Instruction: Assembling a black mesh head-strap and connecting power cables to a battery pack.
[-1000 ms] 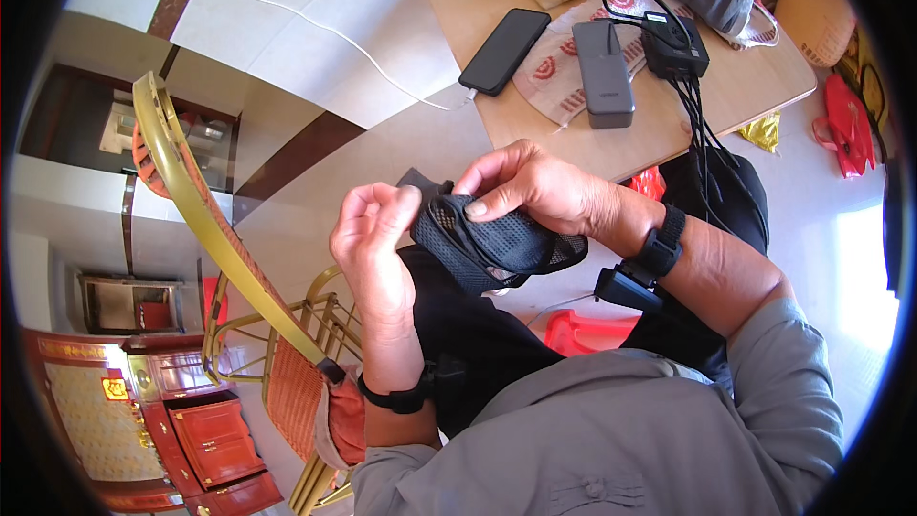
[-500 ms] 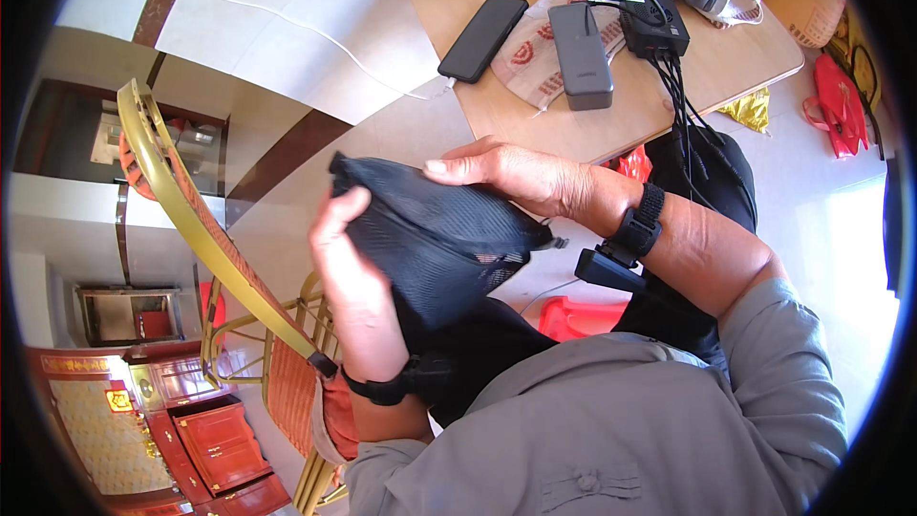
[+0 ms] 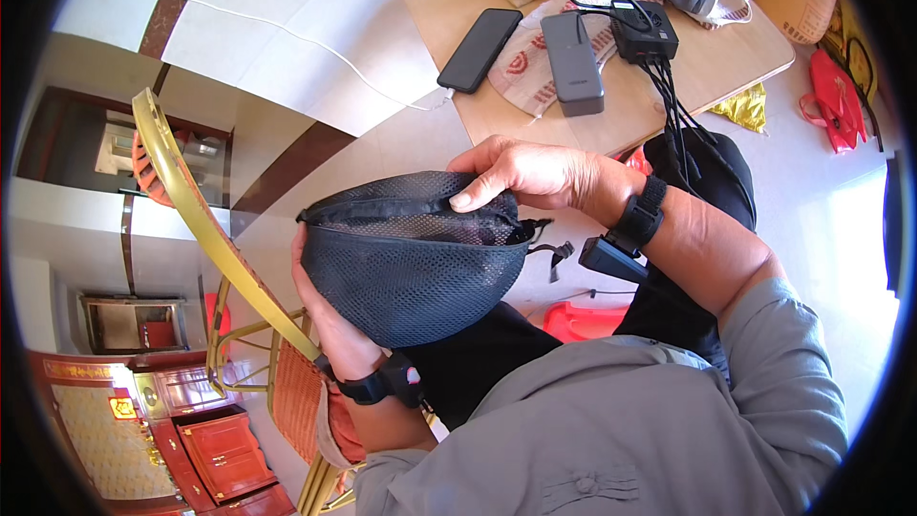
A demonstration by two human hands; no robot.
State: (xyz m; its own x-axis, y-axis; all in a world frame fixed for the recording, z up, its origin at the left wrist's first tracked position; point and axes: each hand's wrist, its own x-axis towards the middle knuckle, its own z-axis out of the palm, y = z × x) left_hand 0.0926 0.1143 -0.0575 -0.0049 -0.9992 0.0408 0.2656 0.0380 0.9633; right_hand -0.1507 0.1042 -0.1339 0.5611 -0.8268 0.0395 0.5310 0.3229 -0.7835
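Observation:
A black mesh pouch (image 3: 411,272) is held up in front of my lap, its long mouth gaping along the top and black straps with a buckle hanging from its right end. My left hand (image 3: 330,315) grips the pouch's left side from below; most of its fingers are behind the mesh. At the upper right, my right hand (image 3: 511,175) pinches the far edge of the mouth, thumb on the near side. Only dark mesh shows through the mouth; I cannot make out any contents.
Beyond my hands, a wooden table (image 3: 688,86) bears a phone (image 3: 480,50), a grey power bank (image 3: 573,65), a black box with cables (image 3: 645,31) and cloths. A gold-framed chair (image 3: 205,225) stands at left. Something red (image 3: 583,320) lies below, beside my legs.
The pouch has turned and its mouth now faces up. My left hand has moved down and left around its side; my right hand has shifted slightly along the edge.

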